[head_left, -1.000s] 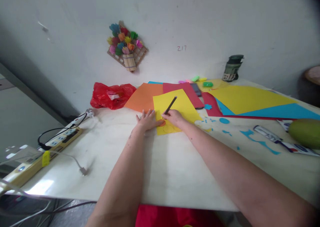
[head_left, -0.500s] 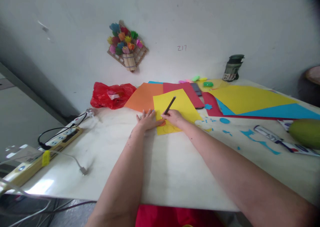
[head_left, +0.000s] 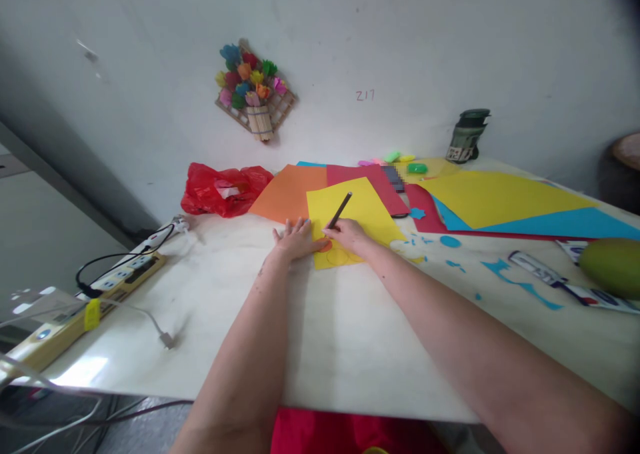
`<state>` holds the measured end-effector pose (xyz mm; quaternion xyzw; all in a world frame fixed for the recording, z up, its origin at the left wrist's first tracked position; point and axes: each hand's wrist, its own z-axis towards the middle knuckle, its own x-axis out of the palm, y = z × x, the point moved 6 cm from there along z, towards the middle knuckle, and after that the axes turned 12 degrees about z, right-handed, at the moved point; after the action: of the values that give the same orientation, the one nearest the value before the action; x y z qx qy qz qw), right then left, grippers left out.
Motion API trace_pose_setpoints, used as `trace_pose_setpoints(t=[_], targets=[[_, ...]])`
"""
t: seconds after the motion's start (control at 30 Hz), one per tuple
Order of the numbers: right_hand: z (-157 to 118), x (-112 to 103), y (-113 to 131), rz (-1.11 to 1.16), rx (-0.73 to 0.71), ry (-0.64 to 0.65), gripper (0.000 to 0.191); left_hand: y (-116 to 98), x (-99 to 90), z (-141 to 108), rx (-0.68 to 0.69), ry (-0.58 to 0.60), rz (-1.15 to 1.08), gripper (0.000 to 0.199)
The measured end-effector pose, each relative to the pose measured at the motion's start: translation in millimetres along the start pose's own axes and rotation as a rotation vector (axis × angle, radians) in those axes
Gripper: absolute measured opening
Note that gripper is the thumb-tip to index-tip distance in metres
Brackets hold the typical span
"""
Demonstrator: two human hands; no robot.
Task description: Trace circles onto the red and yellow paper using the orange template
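Observation:
A yellow sheet of paper [head_left: 357, 204] lies on the white table [head_left: 210, 321], with round outlines drawn near its lower edge. My left hand [head_left: 294, 242] rests with fingers spread at the sheet's left edge, its thumb on a small orange disc [head_left: 325, 245]. My right hand [head_left: 349, 234] is closed round a dark pen [head_left: 341, 209], whose tip is down by the disc, hidden by the fingers. Partly under the yellow sheet are an orange sheet [head_left: 290, 193] and a red sheet [head_left: 360, 177].
Blue scraps [head_left: 525, 287] and a blue disc [head_left: 450, 241] lie at right, near a glue tube [head_left: 537, 269] and a green fruit [head_left: 613, 266]. Further back stands a bottle [head_left: 466, 136]. At left are a red bag [head_left: 225, 191] and a power strip [head_left: 80, 314].

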<state>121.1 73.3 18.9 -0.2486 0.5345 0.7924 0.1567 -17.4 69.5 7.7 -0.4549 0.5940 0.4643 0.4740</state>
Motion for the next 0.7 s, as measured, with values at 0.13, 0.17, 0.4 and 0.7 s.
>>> trace_pose_setpoints(t=[0.13,0.17,0.4,0.7], targets=[[-0.3,-0.1,1.3,-0.012,-0.004,0.007,0.022,-0.1,-0.3,-0.6,-0.001,0.009,0.000,0.078],[-0.3,-0.1,1.3,-0.016,-0.004,0.008,0.022,0.1,-0.1,-0.5,-0.003,0.010,0.001,0.077],[-1.1,-1.1,1.6,-0.029,-0.001,0.004,0.023,0.3,1.1,1.7,-0.001,-0.001,0.014,0.078],[-2.4,-2.4,1.9,-0.021,-0.003,-0.003,0.021,0.6,0.4,0.7,0.010,-0.007,0.012,0.077]])
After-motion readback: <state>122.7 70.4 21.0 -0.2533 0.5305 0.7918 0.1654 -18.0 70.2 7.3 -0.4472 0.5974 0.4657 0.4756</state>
